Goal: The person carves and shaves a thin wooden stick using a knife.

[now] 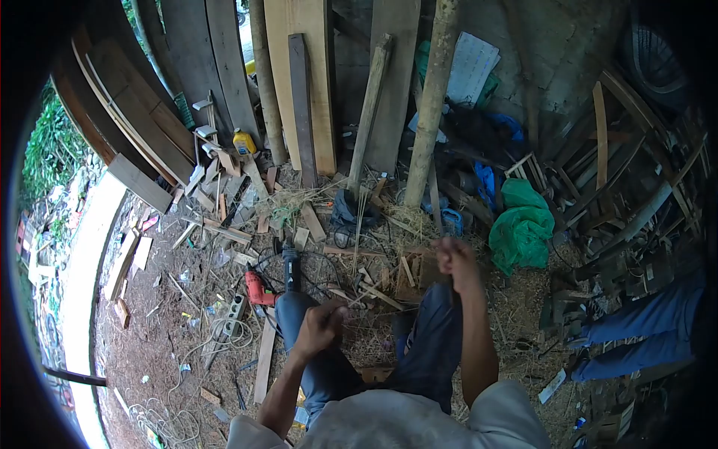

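My left hand [321, 328] is closed in a fist above my left knee. A thin pale strip [360, 298] appears to run from its fingers toward the middle. My right hand [458, 263] is raised over my right knee with its fingers curled together; what they hold, if anything, is too small to make out. Just beyond that hand, a narrow grey blade-like piece [434, 191] stands near the bamboo pole [430, 112]; I cannot tell whether the two touch. Several thin strips [360, 217] stand upright by a black bag [344, 212] ahead of me.
A red power drill [256, 289], a dark angle grinder [292, 271] and a power strip [233, 310] with cords lie left of my legs. Boards [303, 82] lean at the back. A green plastic sack [520, 228] sits right. Folded blue trousers [643, 329] or clothed legs show far right. Scraps litter the ground.
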A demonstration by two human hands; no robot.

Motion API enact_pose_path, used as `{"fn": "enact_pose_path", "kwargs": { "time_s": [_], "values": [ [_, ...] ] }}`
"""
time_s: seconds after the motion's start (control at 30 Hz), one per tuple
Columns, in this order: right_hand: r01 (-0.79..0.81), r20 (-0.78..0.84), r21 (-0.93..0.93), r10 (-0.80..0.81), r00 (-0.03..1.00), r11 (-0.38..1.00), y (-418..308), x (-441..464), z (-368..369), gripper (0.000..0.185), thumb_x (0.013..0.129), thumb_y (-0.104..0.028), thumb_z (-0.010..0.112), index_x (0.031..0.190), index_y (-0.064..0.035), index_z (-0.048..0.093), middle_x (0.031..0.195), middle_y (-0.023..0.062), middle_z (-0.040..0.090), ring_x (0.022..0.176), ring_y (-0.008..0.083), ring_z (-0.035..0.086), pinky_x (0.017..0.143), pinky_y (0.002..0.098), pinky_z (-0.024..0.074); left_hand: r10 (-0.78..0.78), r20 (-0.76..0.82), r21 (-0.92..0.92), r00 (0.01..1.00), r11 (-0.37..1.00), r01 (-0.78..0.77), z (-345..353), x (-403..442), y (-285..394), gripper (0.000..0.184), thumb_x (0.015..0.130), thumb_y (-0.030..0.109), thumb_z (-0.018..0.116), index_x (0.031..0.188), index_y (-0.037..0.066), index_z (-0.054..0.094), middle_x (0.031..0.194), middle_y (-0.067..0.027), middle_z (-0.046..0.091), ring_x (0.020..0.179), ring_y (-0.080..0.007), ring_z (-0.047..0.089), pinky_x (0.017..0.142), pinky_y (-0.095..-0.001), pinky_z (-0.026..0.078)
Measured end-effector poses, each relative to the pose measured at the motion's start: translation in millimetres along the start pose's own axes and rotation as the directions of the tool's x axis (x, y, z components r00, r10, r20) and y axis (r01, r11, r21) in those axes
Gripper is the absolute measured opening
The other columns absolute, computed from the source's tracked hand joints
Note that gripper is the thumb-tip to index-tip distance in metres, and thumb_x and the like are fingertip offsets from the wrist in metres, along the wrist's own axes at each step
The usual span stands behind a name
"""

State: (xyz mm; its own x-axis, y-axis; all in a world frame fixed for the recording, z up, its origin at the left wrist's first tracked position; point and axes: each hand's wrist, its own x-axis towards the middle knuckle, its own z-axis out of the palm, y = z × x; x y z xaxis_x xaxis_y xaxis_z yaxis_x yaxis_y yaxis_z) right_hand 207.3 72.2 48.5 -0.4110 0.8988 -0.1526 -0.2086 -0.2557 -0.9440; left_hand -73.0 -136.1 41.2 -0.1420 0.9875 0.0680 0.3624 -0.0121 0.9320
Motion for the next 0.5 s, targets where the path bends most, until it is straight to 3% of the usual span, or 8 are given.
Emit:
{"fn": "enact_pose_path", "kwargs": {
  "time_s": [0.03,0.07,0.13,0.2,0.27,0.37,0.43,0.5],
  "values": [
    [0.033,-0.126,-0.002,-0.033,0.992,0.999,-4.4,1.5,-7.0,0.045,0.091,-0.044,0.060,0.102,-0.0012,0.065,0.061,-0.0064,0.042,0.045,0.0013,0.032,0.040,0.0198,0.0247,0.002,0.002,-0.002,1.000,1.000,-0.002,-3.1,-0.7,-1.4,0.017,0.095,0.014,0.053,0.094,-0.001,0.062,0.058,-0.0088,0.057,0.052,-0.0124,0.056,0.052,-0.0299,0.045],
    [0.034,-0.126,-0.005,-0.035,0.991,0.999,-6.8,1.4,-12.2,0.045,0.091,-0.044,0.060,0.102,-0.0012,0.065,0.061,-0.0064,0.042,0.045,0.0013,0.032,0.040,0.0198,0.0247,-0.037,-0.029,-0.068,0.999,0.997,0.035,-5.5,-1.1,-2.2,0.018,0.095,0.014,0.053,0.095,-0.001,0.062,0.059,-0.0090,0.057,0.052,-0.0116,0.056,0.052,-0.0296,0.045],
    [0.036,-0.046,-0.072,-0.040,0.998,0.997,-23.9,-7.1,-7.8,0.046,0.090,-0.047,0.060,0.103,-0.0031,0.065,0.062,-0.0055,0.044,0.045,0.0016,0.033,0.040,0.0201,0.0264,-0.082,-0.061,-0.139,0.995,0.988,0.073,-4.8,-0.6,-4.3,0.018,0.095,0.015,0.053,0.097,-0.001,0.062,0.060,-0.0091,0.058,0.052,-0.0108,0.055,0.052,-0.0293,0.045],
    [-0.107,0.107,-0.156,0.124,0.986,0.982,-25.4,-19.1,23.7,0.046,0.092,-0.046,0.058,0.107,-0.0034,0.064,0.063,-0.0043,0.047,0.048,0.0024,0.036,0.043,0.0197,0.0289,-0.176,-0.006,-0.153,0.984,0.973,0.173,-0.7,6.3,-8.0,0.018,0.094,0.015,0.054,0.099,-0.001,0.061,0.063,-0.0097,0.059,0.058,-0.0119,0.058,0.056,-0.0303,0.046],
    [-0.001,0.292,-0.318,0.098,0.951,0.948,0.6,-27.6,58.4,0.042,0.096,-0.041,0.052,0.111,-0.0028,0.063,0.064,-0.0037,0.047,0.051,0.0029,0.037,0.046,0.0188,0.0317,-0.115,-0.011,-0.106,0.993,0.988,0.113,12.8,15.0,-1.1,0.017,0.093,0.014,0.055,0.099,-0.001,0.061,0.065,-0.0107,0.059,0.059,-0.0147,0.059,0.058,-0.0314,0.046],
    [-0.078,0.352,-0.291,0.183,0.918,0.954,22.2,-42.3,98.3,0.039,0.100,-0.034,0.048,0.113,-0.0011,0.062,0.065,-0.0041,0.044,0.053,0.0028,0.037,0.048,0.0184,0.0332,-0.020,-0.039,-0.016,0.999,1.000,0.019,30.2,24.1,22.7,0.016,0.093,0.014,0.055,0.098,-0.001,0.061,0.067,-0.0132,0.060,0.063,-0.0203,0.061,0.061,-0.0333,0.047],
    [-0.215,0.444,-0.053,0.215,0.870,0.975,30.6,-36.1,104.0,0.037,0.101,-0.030,0.047,0.114,0.0014,0.061,0.065,-0.0046,0.042,0.053,0.0025,0.036,0.048,0.0190,0.0326,0.010,-0.058,0.027,0.998,1.000,-0.008,25.7,24.0,31.1,0.016,0.093,0.013,0.056,0.097,0.000,0.061,0.069,-0.0146,0.061,0.064,-0.0231,0.061,0.063,-0.0342,0.047],
    [-0.219,0.390,-0.058,0.224,0.893,0.974,25.8,-28.6,92.5,0.039,0.099,-0.031,0.049,0.115,0.0034,0.060,0.065,-0.0050,0.041,0.052,0.0024,0.034,0.047,0.0189,0.0300,-0.020,0.001,0.040,1.000,0.999,0.020,16.7,22.5,31.3,0.015,0.092,0.013,0.056,0.097,0.000,0.062,0.069,-0.0170,0.060,0.062,-0.0260,0.061,0.061,-0.0347,0.046]
  ]
}}
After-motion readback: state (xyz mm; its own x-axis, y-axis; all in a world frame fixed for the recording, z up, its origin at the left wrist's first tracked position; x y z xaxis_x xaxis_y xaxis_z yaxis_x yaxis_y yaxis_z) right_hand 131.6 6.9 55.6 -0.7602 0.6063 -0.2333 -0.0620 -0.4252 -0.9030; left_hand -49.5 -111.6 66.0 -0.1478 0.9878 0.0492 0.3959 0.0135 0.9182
